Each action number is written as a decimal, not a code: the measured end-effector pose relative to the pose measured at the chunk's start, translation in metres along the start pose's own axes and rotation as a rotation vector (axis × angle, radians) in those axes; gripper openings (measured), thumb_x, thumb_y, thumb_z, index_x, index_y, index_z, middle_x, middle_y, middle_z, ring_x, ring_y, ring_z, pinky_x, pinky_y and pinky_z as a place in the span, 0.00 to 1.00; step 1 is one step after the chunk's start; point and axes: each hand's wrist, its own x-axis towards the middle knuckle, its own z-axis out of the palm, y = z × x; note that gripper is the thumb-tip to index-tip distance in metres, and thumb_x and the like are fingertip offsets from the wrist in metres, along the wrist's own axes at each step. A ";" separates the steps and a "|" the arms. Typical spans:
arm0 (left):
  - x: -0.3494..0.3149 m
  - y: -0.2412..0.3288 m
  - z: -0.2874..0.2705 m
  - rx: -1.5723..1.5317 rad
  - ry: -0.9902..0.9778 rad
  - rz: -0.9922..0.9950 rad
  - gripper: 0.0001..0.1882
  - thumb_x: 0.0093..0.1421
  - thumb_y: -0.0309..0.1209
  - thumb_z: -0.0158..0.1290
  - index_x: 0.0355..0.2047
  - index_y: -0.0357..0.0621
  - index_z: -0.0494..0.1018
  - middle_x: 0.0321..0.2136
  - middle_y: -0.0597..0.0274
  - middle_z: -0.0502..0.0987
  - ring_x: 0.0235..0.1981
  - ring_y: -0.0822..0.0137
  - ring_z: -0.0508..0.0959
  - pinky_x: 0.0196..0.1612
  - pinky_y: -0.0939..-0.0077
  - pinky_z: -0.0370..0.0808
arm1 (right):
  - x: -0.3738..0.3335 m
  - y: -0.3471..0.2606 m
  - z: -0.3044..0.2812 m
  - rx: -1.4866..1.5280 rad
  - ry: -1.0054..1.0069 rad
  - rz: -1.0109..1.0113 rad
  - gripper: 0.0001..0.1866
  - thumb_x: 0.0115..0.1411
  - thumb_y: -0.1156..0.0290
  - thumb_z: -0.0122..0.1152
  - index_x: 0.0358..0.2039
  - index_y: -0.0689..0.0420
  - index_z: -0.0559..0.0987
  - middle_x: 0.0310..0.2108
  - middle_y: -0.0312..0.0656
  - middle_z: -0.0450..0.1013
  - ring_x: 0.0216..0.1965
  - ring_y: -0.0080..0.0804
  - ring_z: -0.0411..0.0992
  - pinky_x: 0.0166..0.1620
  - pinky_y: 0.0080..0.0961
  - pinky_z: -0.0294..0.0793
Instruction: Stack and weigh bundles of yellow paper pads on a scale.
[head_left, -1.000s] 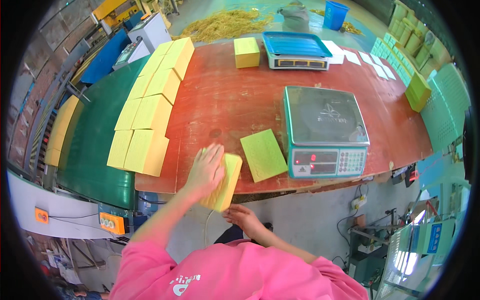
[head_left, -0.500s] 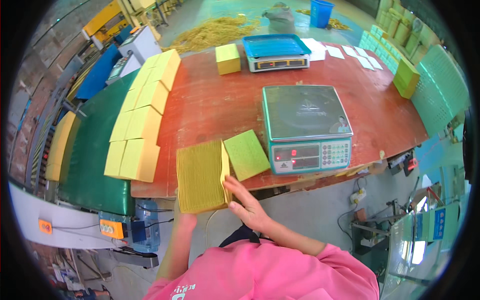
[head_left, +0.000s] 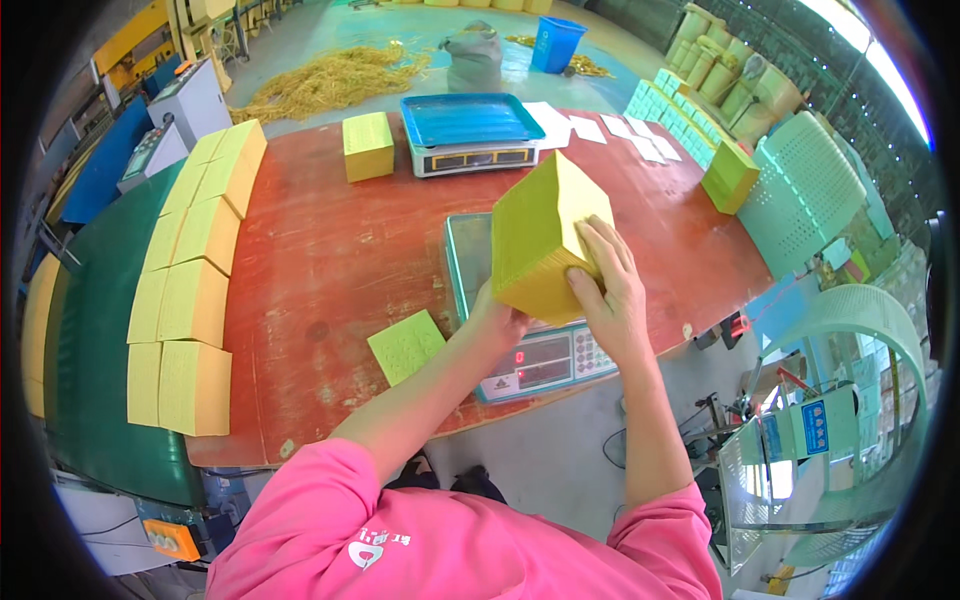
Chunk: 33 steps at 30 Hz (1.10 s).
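Observation:
A thick stack of yellow paper sheets point(head_left: 540, 235) is held between both hands, tilted, over the near digital scale point(head_left: 530, 372). My left hand point(head_left: 500, 322) grips its lower left edge from beneath, partly hidden by the stack. With fingers spread along the right side and thumb at the bottom edge, my right hand point(head_left: 610, 285) presses against it. The stack covers most of the scale's platform; its red display shows below. Left of the scale, a thin yellow-green pad point(head_left: 407, 346) lies on the red table point(head_left: 310, 300).
Rows of yellow paper stacks point(head_left: 195, 290) line the table's left side, beside a green belt point(head_left: 90, 330). Farther back stand a single yellow block point(head_left: 369, 147) and a scale with a blue tray point(head_left: 470, 122). White sheets point(head_left: 640, 140) and another yellow block point(head_left: 730, 178) are at the right.
The paper stack has moved up and rightward, from the table's front edge to over the near scale, and has been turned. Both hands moved with it. The view has shifted right.

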 end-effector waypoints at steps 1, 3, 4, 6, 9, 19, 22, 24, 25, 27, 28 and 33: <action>0.005 -0.005 0.010 -0.150 0.052 -0.050 0.15 0.67 0.35 0.50 0.51 0.44 0.71 0.50 0.57 0.76 0.51 0.61 0.77 0.51 0.65 0.77 | 0.008 0.005 -0.002 -0.080 -0.044 -0.040 0.25 0.58 0.70 0.62 0.57 0.58 0.73 0.60 0.52 0.66 0.63 0.53 0.62 0.63 0.41 0.64; 0.009 -0.012 0.022 -0.306 0.119 -0.098 0.13 0.68 0.34 0.49 0.50 0.44 0.71 0.50 0.57 0.76 0.52 0.60 0.77 0.50 0.63 0.79 | 0.020 0.021 -0.002 -0.183 -0.130 -0.097 0.24 0.57 0.68 0.63 0.55 0.57 0.74 0.59 0.51 0.67 0.62 0.55 0.62 0.61 0.42 0.65; 0.008 -0.016 0.025 -0.337 0.166 -0.122 0.16 0.69 0.37 0.47 0.52 0.43 0.70 0.50 0.55 0.76 0.52 0.57 0.77 0.52 0.60 0.78 | 0.025 0.029 -0.001 -0.176 -0.142 -0.095 0.24 0.57 0.68 0.63 0.55 0.57 0.74 0.59 0.51 0.67 0.62 0.55 0.62 0.61 0.42 0.65; -0.006 -0.023 0.025 -0.376 0.237 -0.143 0.19 0.70 0.40 0.44 0.54 0.42 0.69 0.50 0.53 0.75 0.52 0.55 0.76 0.53 0.57 0.78 | 0.028 0.042 0.001 -0.147 -0.242 -0.147 0.25 0.56 0.68 0.63 0.55 0.57 0.74 0.60 0.51 0.67 0.63 0.54 0.62 0.62 0.43 0.64; -0.066 -0.014 0.005 -0.442 0.108 -0.209 0.23 0.70 0.45 0.42 0.54 0.40 0.69 0.50 0.53 0.75 0.51 0.54 0.77 0.53 0.57 0.77 | 0.019 0.038 0.008 -0.195 -0.304 -0.233 0.26 0.54 0.68 0.64 0.55 0.56 0.74 0.60 0.51 0.67 0.62 0.55 0.62 0.63 0.46 0.62; -0.094 0.164 -0.138 0.563 0.483 -0.076 0.22 0.67 0.45 0.45 0.50 0.41 0.73 0.47 0.56 0.79 0.44 0.61 0.79 0.48 0.64 0.76 | -0.072 -0.069 0.116 0.649 -0.519 -0.422 0.27 0.53 0.75 0.63 0.55 0.56 0.73 0.57 0.53 0.68 0.57 0.52 0.68 0.58 0.44 0.69; -0.035 0.230 -0.137 0.997 0.631 0.145 0.25 0.64 0.47 0.52 0.53 0.41 0.71 0.51 0.56 0.75 0.51 0.63 0.74 0.51 0.67 0.72 | -0.133 -0.085 0.200 0.783 -0.757 -0.356 0.29 0.54 0.75 0.62 0.58 0.57 0.70 0.60 0.57 0.64 0.57 0.57 0.67 0.57 0.44 0.70; 0.014 0.267 -0.157 1.203 0.640 0.216 0.32 0.62 0.50 0.54 0.58 0.40 0.67 0.58 0.52 0.70 0.58 0.61 0.70 0.57 0.65 0.68 | -0.154 -0.087 0.235 0.842 -0.869 -0.352 0.32 0.54 0.75 0.62 0.61 0.56 0.67 0.62 0.57 0.62 0.60 0.56 0.64 0.61 0.44 0.67; 0.043 0.284 -0.166 1.385 0.723 0.275 0.36 0.60 0.53 0.55 0.60 0.40 0.66 0.59 0.49 0.69 0.61 0.59 0.68 0.59 0.64 0.66 | -0.158 -0.087 0.251 0.792 -0.895 -0.429 0.30 0.57 0.73 0.60 0.61 0.57 0.67 0.63 0.57 0.61 0.62 0.55 0.63 0.62 0.42 0.65; 0.105 0.311 -0.175 1.670 0.815 0.293 0.44 0.56 0.59 0.56 0.64 0.42 0.62 0.63 0.45 0.63 0.66 0.55 0.61 0.64 0.60 0.61 | -0.169 -0.085 0.269 0.721 -0.920 -0.471 0.28 0.59 0.71 0.58 0.61 0.58 0.67 0.64 0.56 0.60 0.63 0.53 0.61 0.63 0.41 0.63; 0.134 0.323 -0.176 1.779 0.832 0.260 0.49 0.53 0.62 0.56 0.67 0.45 0.59 0.66 0.42 0.58 0.69 0.51 0.56 0.66 0.56 0.59 | -0.174 -0.084 0.274 0.712 -0.932 -0.462 0.28 0.61 0.68 0.56 0.62 0.56 0.66 0.65 0.54 0.59 0.65 0.50 0.59 0.65 0.43 0.60; 0.253 0.330 -0.166 1.873 0.931 0.153 0.57 0.48 0.68 0.57 0.70 0.55 0.49 0.70 0.41 0.46 0.70 0.38 0.47 0.62 0.33 0.56 | -0.170 -0.083 0.286 0.695 -0.987 -0.193 0.29 0.63 0.64 0.52 0.64 0.55 0.65 0.67 0.49 0.57 0.67 0.47 0.57 0.67 0.45 0.57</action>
